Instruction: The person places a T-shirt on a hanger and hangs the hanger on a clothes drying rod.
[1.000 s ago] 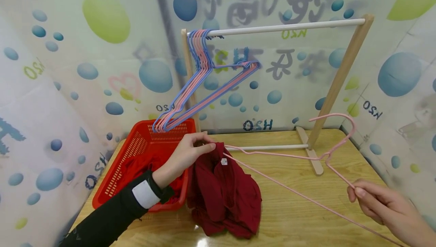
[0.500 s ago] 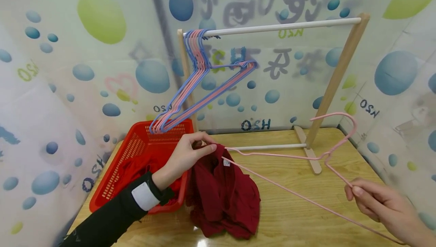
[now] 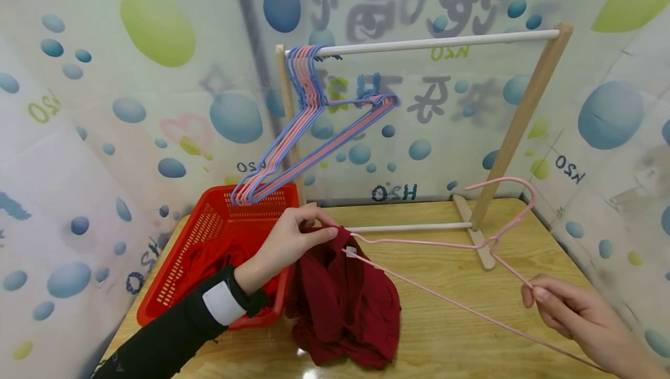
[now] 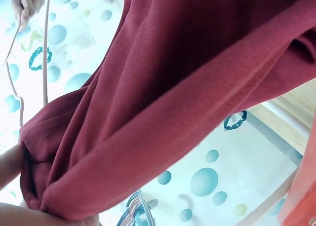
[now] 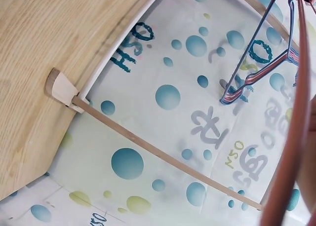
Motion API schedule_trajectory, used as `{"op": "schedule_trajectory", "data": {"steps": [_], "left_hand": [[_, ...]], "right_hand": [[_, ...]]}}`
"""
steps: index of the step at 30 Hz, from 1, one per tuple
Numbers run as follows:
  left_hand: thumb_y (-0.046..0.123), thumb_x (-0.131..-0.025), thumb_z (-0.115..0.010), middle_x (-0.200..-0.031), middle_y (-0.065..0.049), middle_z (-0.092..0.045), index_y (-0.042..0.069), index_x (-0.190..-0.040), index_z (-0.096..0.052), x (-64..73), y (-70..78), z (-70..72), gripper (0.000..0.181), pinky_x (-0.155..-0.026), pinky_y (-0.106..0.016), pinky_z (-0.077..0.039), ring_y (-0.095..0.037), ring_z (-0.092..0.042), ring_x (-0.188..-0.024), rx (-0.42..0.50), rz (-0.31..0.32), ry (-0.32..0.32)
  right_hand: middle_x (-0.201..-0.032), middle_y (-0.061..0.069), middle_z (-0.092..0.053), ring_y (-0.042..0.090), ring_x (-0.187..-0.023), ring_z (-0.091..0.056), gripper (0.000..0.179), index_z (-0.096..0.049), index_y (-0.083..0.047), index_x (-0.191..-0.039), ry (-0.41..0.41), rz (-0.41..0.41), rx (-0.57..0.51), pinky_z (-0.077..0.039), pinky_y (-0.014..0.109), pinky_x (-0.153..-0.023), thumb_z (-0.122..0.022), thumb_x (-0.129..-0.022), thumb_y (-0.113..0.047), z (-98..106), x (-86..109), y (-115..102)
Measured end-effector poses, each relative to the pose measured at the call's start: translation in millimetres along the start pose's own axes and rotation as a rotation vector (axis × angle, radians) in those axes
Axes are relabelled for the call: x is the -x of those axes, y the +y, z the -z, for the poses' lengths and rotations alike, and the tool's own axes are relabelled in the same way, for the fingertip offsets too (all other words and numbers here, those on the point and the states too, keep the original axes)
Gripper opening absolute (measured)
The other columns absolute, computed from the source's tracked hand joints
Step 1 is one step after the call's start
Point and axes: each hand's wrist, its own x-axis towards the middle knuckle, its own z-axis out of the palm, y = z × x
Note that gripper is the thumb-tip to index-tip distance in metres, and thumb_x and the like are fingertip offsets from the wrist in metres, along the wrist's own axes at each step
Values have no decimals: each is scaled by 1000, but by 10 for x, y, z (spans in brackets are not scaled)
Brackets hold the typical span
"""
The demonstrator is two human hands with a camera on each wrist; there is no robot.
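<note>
My left hand (image 3: 295,240) pinches the neck edge of a dark red garment (image 3: 366,315), which hangs down to the table in loose folds. A white label (image 3: 351,251) shows inside its neck. My right hand (image 3: 578,315) holds a pink wire hanger (image 3: 429,243) by its near shoulder, with the hook pointing up. The hanger's far end reaches into the neck opening and is hidden by cloth. In the left wrist view the garment (image 4: 148,132) fills the middle, with my left fingers (image 4: 34,215) at its lower-left edge. The hanger wire (image 5: 296,132) crosses close in the right wrist view.
A red basket (image 3: 149,303) with red cloth inside stands left on the wooden table (image 3: 445,344). Behind, a rack with a white rail (image 3: 445,43) and wooden posts carries several blue and pink hangers (image 3: 309,106) at its left end. Patterned sheets surround the table.
My right hand and the hanger have shifted slightly left, toward the garment. My left hand and the pinched neck edge have dropped a little. The head view has swayed slightly.
</note>
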Motion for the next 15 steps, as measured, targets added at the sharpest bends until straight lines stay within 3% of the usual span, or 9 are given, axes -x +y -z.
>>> {"op": "schedule_trajectory", "data": {"steps": [3, 5, 7, 10, 12, 15], "left_hand": [[14, -93, -75, -85, -4, -63, 6, -103, -81, 12, 6, 1, 14, -67, -33, -32, -22, -39, -74, -17, 5, -1], [15, -93, -74, -81, -4, -62, 6, -103, -80, 21, 7, 1, 14, -72, -32, -34, -20, -51, -87, -30, 6, -2], [15, -93, -74, -80, -3, -62, 6, -103, -80, 26, 3, 3, 14, -73, -34, -34, -23, -51, -90, -37, -2, -6], [15, -93, -74, -75, -4, -54, 8, -104, -80, 31, -11, 6, 14, -72, -33, -33, -22, -49, -86, -51, -24, -9], [16, -94, -74, -77, -4, -50, 8, -104, -80, 31, -25, 7, 14, -68, -34, -30, -23, -36, -73, -61, -42, -13], [16, -94, -74, -83, -4, -56, 9, -104, -80, 32, -38, 5, 14, -69, -32, -34, -19, -40, -74, -80, -63, -19]], "right_hand": [[-56, 6, -35, 12, -42, -28, 52, -63, 0, -108, -1, 5, 18, -30, 22, -43, -21, -96, 30, -16, -23, -7], [-57, 6, -35, 12, -42, -28, 53, -63, -1, -109, -4, 15, -1, -29, 22, -43, -21, -96, 30, -25, -36, -2], [-57, 6, -35, 11, -43, -27, 53, -63, -1, -110, -6, 25, -25, -28, 22, -43, -21, -96, 30, -33, -45, 5], [-58, 6, -35, 10, -43, -28, 53, -63, -1, -110, -1, 34, -31, -28, 21, -43, -22, -96, 30, -45, -52, 9], [-57, 6, -36, 11, -43, -28, 53, -64, -1, -109, 14, 25, 6, -28, 22, -42, -23, -96, 30, -55, -54, -4], [-56, 5, -36, 11, -42, -28, 52, -65, -4, -107, 40, 14, 79, -28, 21, -42, -26, -96, 30, -83, -65, -26]]}}
